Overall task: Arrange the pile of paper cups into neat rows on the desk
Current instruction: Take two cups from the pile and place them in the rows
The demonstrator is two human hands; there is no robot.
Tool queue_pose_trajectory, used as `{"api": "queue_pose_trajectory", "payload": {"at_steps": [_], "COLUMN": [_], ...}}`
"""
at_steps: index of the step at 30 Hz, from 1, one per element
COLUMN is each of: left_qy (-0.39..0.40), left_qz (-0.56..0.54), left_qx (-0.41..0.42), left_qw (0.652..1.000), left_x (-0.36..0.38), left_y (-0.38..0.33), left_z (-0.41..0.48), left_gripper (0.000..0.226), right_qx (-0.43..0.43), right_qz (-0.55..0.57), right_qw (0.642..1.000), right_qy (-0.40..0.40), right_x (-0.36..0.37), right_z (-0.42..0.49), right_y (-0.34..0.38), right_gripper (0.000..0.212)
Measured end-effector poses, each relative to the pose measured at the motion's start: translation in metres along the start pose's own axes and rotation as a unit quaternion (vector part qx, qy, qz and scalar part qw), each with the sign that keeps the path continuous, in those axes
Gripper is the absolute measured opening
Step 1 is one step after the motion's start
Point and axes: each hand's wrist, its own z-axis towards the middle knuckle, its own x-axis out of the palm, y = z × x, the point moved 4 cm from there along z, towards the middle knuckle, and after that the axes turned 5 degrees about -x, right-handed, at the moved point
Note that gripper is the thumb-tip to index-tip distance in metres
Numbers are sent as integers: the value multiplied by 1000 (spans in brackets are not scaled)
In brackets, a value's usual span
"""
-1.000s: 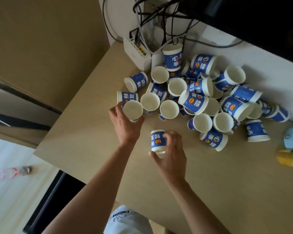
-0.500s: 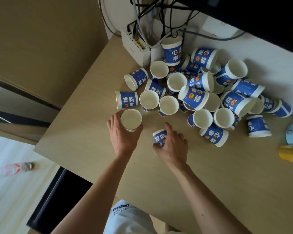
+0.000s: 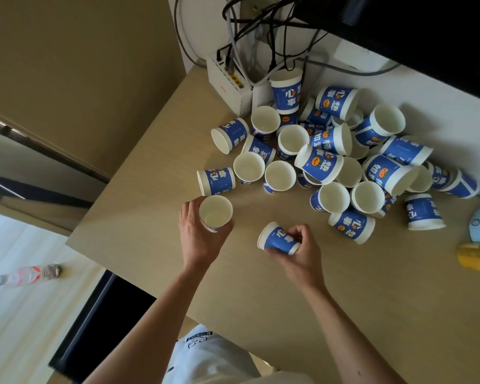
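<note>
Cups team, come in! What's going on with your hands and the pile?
Left hand holding an upright cup. Right hand gripping a tipped cup. Pile still jumbled, no rows yet. Desk in front open.

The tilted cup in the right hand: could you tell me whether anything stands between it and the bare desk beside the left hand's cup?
Nothing visible does. The tilted cup in the right hand has only bare desk between it and the upright cup in the left hand. The pile lies farther back.
</note>
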Motion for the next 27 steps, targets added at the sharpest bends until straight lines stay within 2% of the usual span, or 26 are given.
{"api": "queue_pose_trajectory", "payload": {"at_steps": [7, 11, 14, 19, 27], "left_qy": [7, 14, 18, 30, 80], "left_qz": [-10, -16, -15, 1, 1], "left_qx": [-2, 0, 10, 31, 57], "left_qw": [1000, 1000, 1000, 999, 995], "left_x": [-6, -6, -7, -8, -6], "left_y": [2, -1, -4, -6, -25], "left_z": [-4, -4, -6, -14, -56], "left_gripper": [71, 71, 71, 74, 78], "right_qx": [-48, -44, -45, -13, -22], "right_qz": [-178, -208, -189, -90, 20], "right_qw": [982, 976, 980, 996, 997], "right_qy": [30, 47, 35, -17, -71], "right_x": [5, 6, 3, -7, -43], "right_z": [-10, -11, -12, -21, -53], "right_y": [-4, -4, -3, -2, 2], "right_gripper": [72, 70, 64, 60, 64]}}
